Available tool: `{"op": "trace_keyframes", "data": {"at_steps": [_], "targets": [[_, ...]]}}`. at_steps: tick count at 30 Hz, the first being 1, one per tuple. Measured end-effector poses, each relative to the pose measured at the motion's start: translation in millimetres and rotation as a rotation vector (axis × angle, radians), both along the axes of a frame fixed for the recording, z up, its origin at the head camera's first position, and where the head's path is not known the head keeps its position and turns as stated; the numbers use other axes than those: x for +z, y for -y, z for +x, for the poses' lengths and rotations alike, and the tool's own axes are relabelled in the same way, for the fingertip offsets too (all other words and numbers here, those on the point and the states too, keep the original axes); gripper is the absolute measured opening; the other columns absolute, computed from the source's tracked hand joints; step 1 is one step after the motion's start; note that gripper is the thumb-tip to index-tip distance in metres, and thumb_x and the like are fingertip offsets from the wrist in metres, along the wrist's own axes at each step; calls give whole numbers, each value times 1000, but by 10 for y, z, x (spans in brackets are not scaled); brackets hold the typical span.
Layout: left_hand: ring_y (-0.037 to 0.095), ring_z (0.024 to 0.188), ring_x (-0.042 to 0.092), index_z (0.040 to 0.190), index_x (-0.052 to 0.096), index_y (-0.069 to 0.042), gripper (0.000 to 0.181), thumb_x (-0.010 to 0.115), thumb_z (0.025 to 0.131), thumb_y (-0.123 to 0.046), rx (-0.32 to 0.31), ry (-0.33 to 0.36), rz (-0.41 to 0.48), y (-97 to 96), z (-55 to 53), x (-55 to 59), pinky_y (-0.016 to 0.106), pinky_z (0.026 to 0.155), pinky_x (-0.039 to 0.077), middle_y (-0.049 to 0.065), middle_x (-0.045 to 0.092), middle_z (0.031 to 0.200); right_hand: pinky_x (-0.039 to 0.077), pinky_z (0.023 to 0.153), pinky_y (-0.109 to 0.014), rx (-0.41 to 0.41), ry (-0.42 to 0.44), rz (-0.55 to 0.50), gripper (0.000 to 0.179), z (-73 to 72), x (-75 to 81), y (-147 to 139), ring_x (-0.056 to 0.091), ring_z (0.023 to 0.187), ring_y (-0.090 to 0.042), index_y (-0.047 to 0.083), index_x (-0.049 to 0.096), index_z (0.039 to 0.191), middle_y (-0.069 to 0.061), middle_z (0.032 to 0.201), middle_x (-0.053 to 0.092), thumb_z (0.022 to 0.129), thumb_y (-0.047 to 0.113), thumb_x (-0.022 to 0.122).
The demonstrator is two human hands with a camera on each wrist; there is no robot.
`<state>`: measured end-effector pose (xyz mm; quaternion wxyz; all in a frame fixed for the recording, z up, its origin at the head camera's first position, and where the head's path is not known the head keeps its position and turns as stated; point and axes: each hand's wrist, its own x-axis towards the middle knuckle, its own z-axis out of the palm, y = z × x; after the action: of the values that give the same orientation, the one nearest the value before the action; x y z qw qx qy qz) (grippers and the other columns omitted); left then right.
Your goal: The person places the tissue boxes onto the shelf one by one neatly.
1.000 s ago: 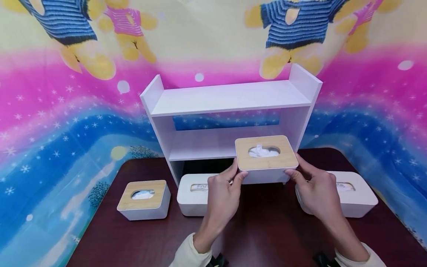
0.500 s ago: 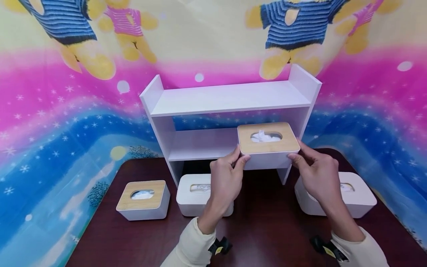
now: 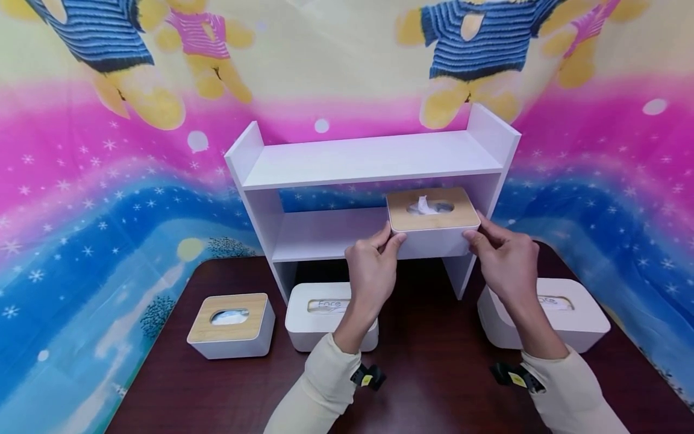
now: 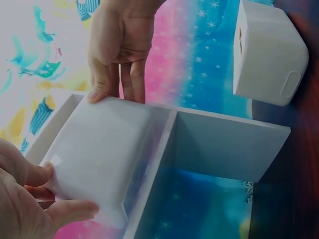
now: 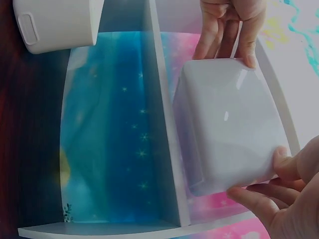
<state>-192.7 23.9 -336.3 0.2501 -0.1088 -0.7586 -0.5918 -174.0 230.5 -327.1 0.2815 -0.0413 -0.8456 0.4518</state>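
Note:
Between my two hands is a tissue box (image 3: 374, 220) with a white body and a wooden lid, a tissue poking from its oval slot. My left hand (image 3: 371, 268) grips its left end and my right hand (image 3: 509, 265) its right end, thumbs on the front side. The box is level at the right half of the middle shelf of a white shelf unit (image 3: 374, 158). Both wrist views show its white front wall (image 4: 107, 149) and the shelf edge (image 5: 167, 119) beside it. Whether its base touches the shelf I cannot tell.
On the dark red table (image 3: 428, 374) stand a wooden-lidded tissue box (image 3: 230, 325) at left, a white tissue box (image 3: 311, 322) behind my left forearm, and another white tissue box (image 3: 575, 313) at right. A printed cloth (image 3: 347, 60) hangs behind.
Both hands have raised the wooden-lidded tissue box and moved it away from me, from in front of the shelf unit to the middle shelf's opening. The other boxes stay put.

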Motion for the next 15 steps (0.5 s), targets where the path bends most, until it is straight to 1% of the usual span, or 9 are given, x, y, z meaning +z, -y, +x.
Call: {"op": "trace_keyframes", "data": {"at_steps": [1,3,6,7,8,10,12,15], "targets": [[16,108,77,131,73,-6,38,82,97,-21,1,8,12,-13,-13,-3,24,81,65,15,78,121,54,74,-5,-7,0,-14,48,-24,-6,1,80,101,-12,24,61,148,-14,144,66,103,29,75],[16,109,77,131,73,-6,38,82,97,-21,3,19,29,-36,-42,-11,24,81,64,15,77,122,54,74,-5,-18,-3,-39,47,-64,-18,4,80,101,-12,26,62,147,-12,144,67,102,29,75],[16,110,76,130,73,-6,37,82,97,-20,6,24,48,-68,-84,-23,23,81,64,16,76,123,54,73,-5,-31,-16,-69,46,-108,-34,8,79,101,-9,28,63,146,-12,142,68,101,26,77],[16,110,76,130,73,-7,37,82,96,-20,8,25,54,-79,-98,-27,24,81,64,16,76,124,54,73,-5,-34,-25,-77,46,-122,-42,8,77,97,-1,27,64,145,-13,140,69,101,25,77],[17,110,76,129,74,-7,37,83,96,-19,14,20,56,-87,-113,-32,24,81,64,16,76,124,54,72,-4,-36,-35,-81,46,-132,-48,10,76,95,2,26,65,145,-13,139,70,101,24,77],[17,110,76,128,74,-7,36,83,96,-19,21,13,62,-102,-136,-37,25,82,64,16,76,123,53,71,-4,-42,-55,-80,44,-158,-62,13,70,85,16,23,66,144,-17,135,72,101,23,77],[17,109,76,128,75,-7,36,84,95,-20,28,12,65,-117,-158,-43,25,82,64,16,76,123,51,70,-2,-51,-74,-67,44,-178,-74,20,62,78,25,20,66,144,-19,132,73,101,22,77],[17,108,77,127,75,-7,35,84,96,-20,33,15,67,-136,-187,-48,25,82,64,17,76,122,48,68,1,-69,-92,-34,43,-202,-91,27,55,73,29,17,66,144,-22,128,75,102,21,76]]}}
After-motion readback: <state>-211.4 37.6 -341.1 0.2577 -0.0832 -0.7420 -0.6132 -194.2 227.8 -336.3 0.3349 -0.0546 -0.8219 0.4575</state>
